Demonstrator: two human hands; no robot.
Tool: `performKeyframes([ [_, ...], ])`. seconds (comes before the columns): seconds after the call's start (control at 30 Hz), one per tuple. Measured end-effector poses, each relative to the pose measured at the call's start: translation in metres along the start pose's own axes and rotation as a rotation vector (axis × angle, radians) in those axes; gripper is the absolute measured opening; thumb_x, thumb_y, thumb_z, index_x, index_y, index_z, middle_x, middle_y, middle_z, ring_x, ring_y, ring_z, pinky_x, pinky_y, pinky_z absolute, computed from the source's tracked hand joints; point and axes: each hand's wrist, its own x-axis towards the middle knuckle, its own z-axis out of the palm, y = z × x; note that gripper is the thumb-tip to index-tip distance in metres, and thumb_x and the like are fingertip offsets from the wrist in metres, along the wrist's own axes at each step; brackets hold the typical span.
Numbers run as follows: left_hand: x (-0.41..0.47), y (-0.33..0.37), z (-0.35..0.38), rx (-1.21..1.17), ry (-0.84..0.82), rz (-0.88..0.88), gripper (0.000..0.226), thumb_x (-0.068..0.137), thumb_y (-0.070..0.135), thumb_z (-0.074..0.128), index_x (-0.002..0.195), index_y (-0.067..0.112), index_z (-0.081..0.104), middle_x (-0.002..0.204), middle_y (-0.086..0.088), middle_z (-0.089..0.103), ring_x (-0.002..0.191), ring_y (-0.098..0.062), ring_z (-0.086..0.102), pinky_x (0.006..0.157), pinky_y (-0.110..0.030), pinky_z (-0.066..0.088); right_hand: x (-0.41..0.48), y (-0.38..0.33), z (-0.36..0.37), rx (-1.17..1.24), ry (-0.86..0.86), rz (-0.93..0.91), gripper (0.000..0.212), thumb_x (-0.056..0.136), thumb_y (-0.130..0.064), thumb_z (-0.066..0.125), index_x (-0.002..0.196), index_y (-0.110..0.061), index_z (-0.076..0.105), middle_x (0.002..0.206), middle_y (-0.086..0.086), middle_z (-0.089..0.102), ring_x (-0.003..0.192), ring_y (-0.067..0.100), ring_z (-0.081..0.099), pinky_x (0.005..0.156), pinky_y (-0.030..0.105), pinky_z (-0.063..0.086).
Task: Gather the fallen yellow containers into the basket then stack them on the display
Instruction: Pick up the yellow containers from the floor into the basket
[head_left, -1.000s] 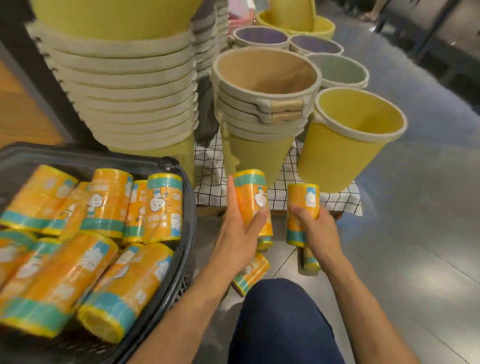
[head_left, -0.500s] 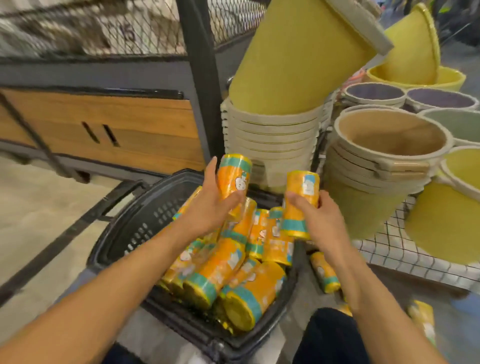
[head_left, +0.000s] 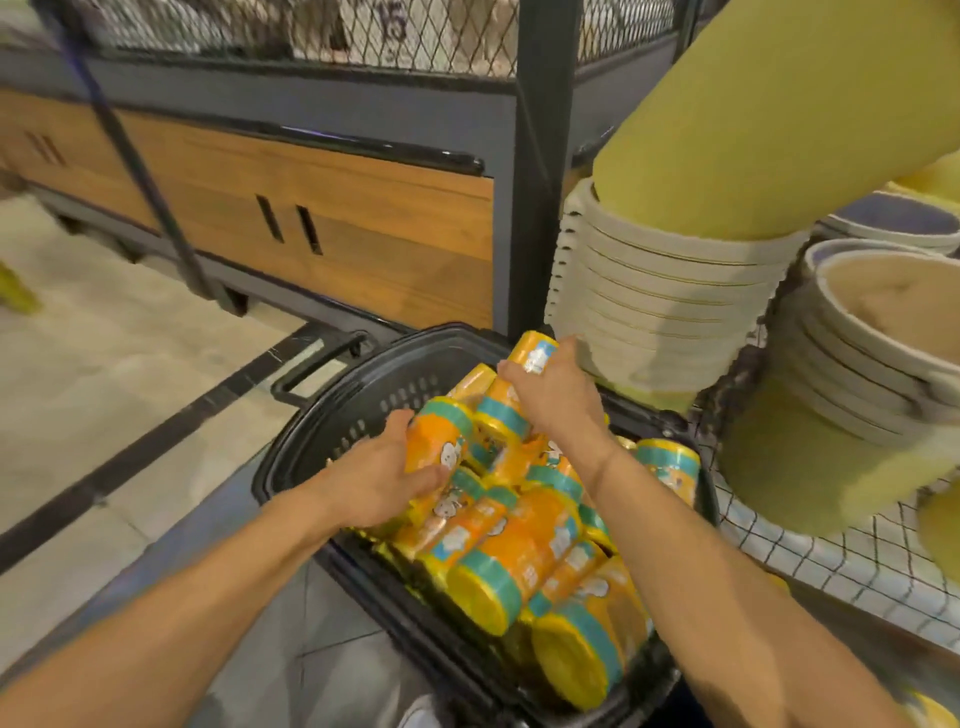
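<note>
On my feed the left hand (head_left: 374, 478) is over the black basket (head_left: 311, 431), fingers and thumb wrapped round a yellow container (head_left: 441, 447) with a teal band. It lies on its side just above the heap of containers (head_left: 519, 561) that fills the basket. The right hand (head_left: 556, 400) is over the basket's far side, grasping a second container (head_left: 514, 384) that tilts up toward the far rim (its lower end seems to touch the heap). Just right of the basket stands a stack of cream-rimmed bins (head_left: 660, 306); behind the basket runs a wood-panelled base (head_left: 337, 208).
</note>
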Motion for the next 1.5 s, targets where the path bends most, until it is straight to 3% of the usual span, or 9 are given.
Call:
performKeyframes([
  [0.17, -0.007, 0.002, 0.012, 0.225, 0.022, 0.097, 0.082, 0.083, 0.07, 0.061, 0.147, 0.023, 0.04, 0.119, -0.002, 0.042, 0.127, -0.03, 0.046, 0.107, -0.042, 0.04, 0.013, -0.012, 0.016, -0.18, -0.005, 0.033, 0.095, 0.09, -0.054, 0.069, 0.155, -0.004, 0.02, 0.146, 0.025, 0.047, 0.125, 0.042, 0.056, 0.091, 0.042, 0.047],
  [0.33, -0.012, 0.016, 0.031, 0.313, 0.071, 0.08, 0.062, 0.094, 0.064, 0.055, 0.137, 0.021, 0.046, 0.123, -0.003, 0.044, 0.121, -0.026, 0.046, 0.101, -0.04, 0.043, 0.016, -0.009, 0.025, -0.365, -0.069, 0.027, 0.086, 0.09, -0.063, 0.066, 0.143, -0.001, 0.038, 0.142, 0.019, 0.052, 0.128, 0.034, 0.055, 0.095, 0.039, 0.049],
  [0.5, -0.01, 0.02, 0.022, 0.347, 0.036, 0.033, 0.068, 0.086, 0.069, 0.061, 0.136, 0.024, 0.048, 0.124, -0.003, 0.05, 0.121, -0.026, 0.048, 0.101, -0.041, 0.045, 0.019, -0.008, 0.023, -0.383, -0.102, 0.002, 0.088, 0.091, -0.067, 0.063, 0.144, 0.0, 0.043, 0.141, 0.018, 0.055, 0.131, 0.033, 0.054, 0.098, 0.039, 0.049],
  [0.63, -0.009, 0.025, 0.019, 0.218, 0.104, -0.013, 0.068, 0.084, 0.065, 0.067, 0.138, 0.025, 0.053, 0.127, -0.004, 0.056, 0.121, -0.026, 0.055, 0.099, -0.041, 0.048, 0.015, -0.001, 0.014, -0.241, -0.069, 0.006, 0.061, 0.095, -0.052, 0.062, 0.132, -0.005, 0.052, 0.129, 0.016, 0.062, 0.118, 0.036, 0.061, 0.088, 0.038, 0.049],
  [0.77, -0.007, 0.048, 0.014, -0.077, 0.304, 0.028, 0.043, 0.096, 0.046, 0.062, 0.132, 0.023, 0.062, 0.125, 0.001, 0.066, 0.115, -0.02, 0.062, 0.097, -0.039, 0.05, 0.004, 0.017, -0.011, -0.011, -0.011, -0.072, 0.036, 0.09, -0.051, 0.059, 0.089, -0.015, 0.063, 0.084, 0.001, 0.067, 0.083, 0.03, 0.07, 0.072, 0.042, 0.054],
  [0.9, -0.015, 0.104, 0.02, -0.366, 0.353, 0.143, 0.03, 0.101, 0.038, 0.061, 0.127, 0.024, 0.064, 0.116, 0.008, 0.067, 0.111, -0.01, 0.062, 0.093, -0.028, 0.044, -0.018, 0.042, -0.057, 0.185, 0.069, -0.131, 0.033, 0.091, -0.05, 0.065, 0.1, -0.019, 0.074, 0.087, -0.01, 0.07, 0.085, 0.012, 0.065, 0.076, 0.031, 0.049],
  [1.0, -0.016, 0.15, 0.045, -0.454, 0.321, 0.241, 0.033, 0.101, 0.038, 0.06, 0.131, 0.025, 0.063, 0.123, 0.009, 0.067, 0.117, -0.008, 0.06, 0.103, -0.031, 0.046, -0.039, 0.073, -0.103, 0.216, 0.166, -0.135, 0.03, 0.093, -0.048, 0.068, 0.107, -0.022, 0.074, 0.098, -0.014, 0.073, 0.095, 0.006, 0.067, 0.086, 0.03, 0.053],
  [1.17, -0.016, 0.232, 0.121, -0.479, 0.204, 0.349, 0.035, 0.1, 0.043, 0.058, 0.131, 0.027, 0.06, 0.128, 0.008, 0.065, 0.12, -0.011, 0.06, 0.107, -0.035, 0.046, -0.089, 0.154, -0.186, 0.207, 0.341, -0.043, 0.02, 0.096, -0.044, 0.067, 0.102, -0.026, 0.071, 0.1, -0.015, 0.072, 0.099, -0.001, 0.063, 0.082, 0.019, 0.047],
  [1.5, -0.024, 0.282, 0.278, -0.533, -0.055, 0.394, 0.03, 0.102, 0.044, 0.054, 0.129, 0.03, 0.057, 0.133, 0.007, 0.06, 0.124, -0.013, 0.055, 0.107, -0.039, 0.045, -0.157, 0.335, -0.235, 0.193, 0.513, 0.327, 0.021, 0.093, -0.045, 0.07, 0.102, -0.026, 0.071, 0.1, -0.011, 0.073, 0.1, 0.011, 0.067, 0.089, 0.034, 0.053],
])
